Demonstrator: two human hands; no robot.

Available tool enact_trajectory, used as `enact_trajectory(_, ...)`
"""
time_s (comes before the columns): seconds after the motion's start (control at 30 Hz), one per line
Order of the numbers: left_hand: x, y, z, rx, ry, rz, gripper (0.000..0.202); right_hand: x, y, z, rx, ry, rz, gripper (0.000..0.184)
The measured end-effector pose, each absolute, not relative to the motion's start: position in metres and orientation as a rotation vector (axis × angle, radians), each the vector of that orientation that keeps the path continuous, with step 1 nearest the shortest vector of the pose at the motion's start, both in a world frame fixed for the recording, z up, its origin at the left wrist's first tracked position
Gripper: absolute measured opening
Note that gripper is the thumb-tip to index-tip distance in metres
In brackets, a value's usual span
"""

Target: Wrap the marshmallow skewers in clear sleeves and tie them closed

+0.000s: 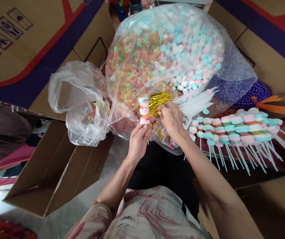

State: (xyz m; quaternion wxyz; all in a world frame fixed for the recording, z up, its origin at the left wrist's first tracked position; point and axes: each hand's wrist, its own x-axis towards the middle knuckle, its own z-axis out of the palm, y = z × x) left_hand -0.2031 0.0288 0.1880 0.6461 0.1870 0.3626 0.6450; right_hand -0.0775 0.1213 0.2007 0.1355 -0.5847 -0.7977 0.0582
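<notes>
- The left hand [139, 137] has its grip closed around the bottom of a stack [144, 111], which stands upright just beyond the worktop's [219, 111] near edge, about midway along.
- The right hand [171, 119] is bunched against the gold ties [161, 101], just beside the stack; from here I can't tell whether its grip has caught one.
- The stack looks fully threaded, pink discs with an orange piece between, and seems to wear a clear film. No tie shows on it, though fingers hide its foot, so I'd judge the tying not done.
- Plenty looks done: a pile [242, 127] of threaded stacks lies toward the near right corner, sticks poking over the near edge.
- Plenty looks left too: bare sticks [199, 103] fan out between the ties and the pile, and behind them a big bag [234, 63] bulges toward the far edge with loose rings [132, 63] and discs [194, 49].
- A clear tub [176, 151] sits under the right wrist, at the near edge.
</notes>
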Motion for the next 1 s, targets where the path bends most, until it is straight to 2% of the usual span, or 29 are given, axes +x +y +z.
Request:
enact_trajectory(0.2,-0.213,0.031,0.192,0.238,0.756,1.308,0.038,-0.083,0.142,0.186,-1.69,-2.369,0.155,0.024)
enact_trajectory(0.37,-0.209,0.034,0.186,0.356,0.737,1.414,0.037,-0.069,0.14,0.191,-1.533,-2.034,0.385,0.015)
enact_trajectory(0.5,-0.203,0.038,0.185,0.383,0.759,1.508,0.039,-0.06,0.114,0.203,-1.251,-1.596,0.77,0.013)
enact_trajectory(0.6,-0.2,0.041,0.187,0.419,0.786,1.501,0.036,-0.053,0.079,0.216,-1.149,-1.549,1.01,0.012)
enact_trajectory(0.77,-0.186,0.04,0.188,0.522,0.759,1.377,0.042,-0.046,0.038,0.218,-1.209,-1.463,1.11,0.008)
enact_trajectory(1.0,-0.159,0.028,0.186,0.656,0.832,1.395,0.028,-0.037,0.031,0.207,-1.293,-1.13,1.199,0.011)
